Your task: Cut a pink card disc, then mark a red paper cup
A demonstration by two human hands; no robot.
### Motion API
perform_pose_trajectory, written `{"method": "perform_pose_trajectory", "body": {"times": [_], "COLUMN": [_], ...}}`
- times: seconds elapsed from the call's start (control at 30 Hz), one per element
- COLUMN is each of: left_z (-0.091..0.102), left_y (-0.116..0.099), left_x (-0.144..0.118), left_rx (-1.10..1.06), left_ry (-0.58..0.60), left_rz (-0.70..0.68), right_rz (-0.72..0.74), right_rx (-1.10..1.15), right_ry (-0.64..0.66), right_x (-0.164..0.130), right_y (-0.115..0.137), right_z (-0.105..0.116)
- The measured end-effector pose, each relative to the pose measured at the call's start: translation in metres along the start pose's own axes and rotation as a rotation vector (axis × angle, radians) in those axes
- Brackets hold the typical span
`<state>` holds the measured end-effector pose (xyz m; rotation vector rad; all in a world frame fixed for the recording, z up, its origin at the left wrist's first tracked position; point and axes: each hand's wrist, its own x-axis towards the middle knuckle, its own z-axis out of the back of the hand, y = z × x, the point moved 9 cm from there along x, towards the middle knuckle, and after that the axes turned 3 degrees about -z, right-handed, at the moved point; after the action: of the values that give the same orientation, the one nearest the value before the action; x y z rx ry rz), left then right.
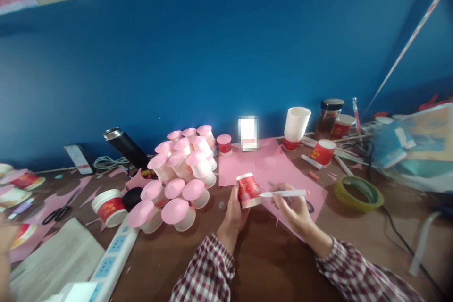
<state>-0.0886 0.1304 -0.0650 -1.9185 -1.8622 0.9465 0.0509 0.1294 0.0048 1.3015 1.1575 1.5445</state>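
Grip status: your left hand (pixel 235 210) is closed around a small paper cup (pixel 248 190), fingers wrapped about its side and thumb toward its base, holding it just above the bench (pixel 262 255). Your right hand (pixel 293 210) is closed on a white pen (pixel 283 193), held nearly level, with its tip touching the lower side of the cup.

Cup appearance: the wall is red with a gold printed pattern, the rim band and the base band are white. The cup is tilted, its top leaning toward your left. It sits over the near edge of a pink paper sheet (pixel 269 165) that lies flat on the bench.

Surroundings: to your left of the cup stands a stacked cluster of white cups with pink round caps (pixel 180 174). Nearer the left edge lie another red cup (pixel 109 207) on its side, a black lid (pixel 131 197), scissors (pixel 58 212) and a white power strip (pixel 113 255). Behind the pink sheet stand a stack of white cups (pixel 296 125), a dark-lidded jar (pixel 329 118) and an upturned red cup (pixel 322 152). A green tape roll (pixel 358 193) lies to your right, well apart from the hands.
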Motion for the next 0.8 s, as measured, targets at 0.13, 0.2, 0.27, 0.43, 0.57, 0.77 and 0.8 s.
{"method": "perform_pose_trajectory", "body": {"times": [0.13,0.2,0.27,0.43,0.57,0.77,0.8], "left_z": [0.002,0.001,-0.001,-0.003,0.0,0.006,0.006], "left_y": [-0.001,-0.002,-0.003,-0.003,0.0,-0.004,-0.004], "left_x": [0.0,0.0,-0.001,-0.002,0.0,0.005,0.005], "left_rx": [0.012,0.014,0.015,0.009,0.002,-0.004,0.01], "left_ry": [-0.032,-0.03,-0.014,-0.004,-0.008,-0.021,-0.013], "left_rz": [-0.015,-0.026,-0.029,-0.01,0.01,-0.043,-0.048], "right_rz": [0.016,0.042,0.043,-0.036,-0.067,-0.033,-0.016], "right_rx": [-0.013,-0.037,-0.04,0.071,0.163,0.165,0.149], "right_ry": [0.059,0.078,0.09,0.098,0.07,0.015,0.013], "right_x": [-0.003,-0.004,-0.004,-0.004,-0.003,-0.002,-0.003], "right_y": [-0.004,-0.001,0.001,-0.001,-0.003,0.006,0.008], "right_z": [-0.004,-0.006,-0.008,-0.01,-0.009,-0.005,-0.005]}}
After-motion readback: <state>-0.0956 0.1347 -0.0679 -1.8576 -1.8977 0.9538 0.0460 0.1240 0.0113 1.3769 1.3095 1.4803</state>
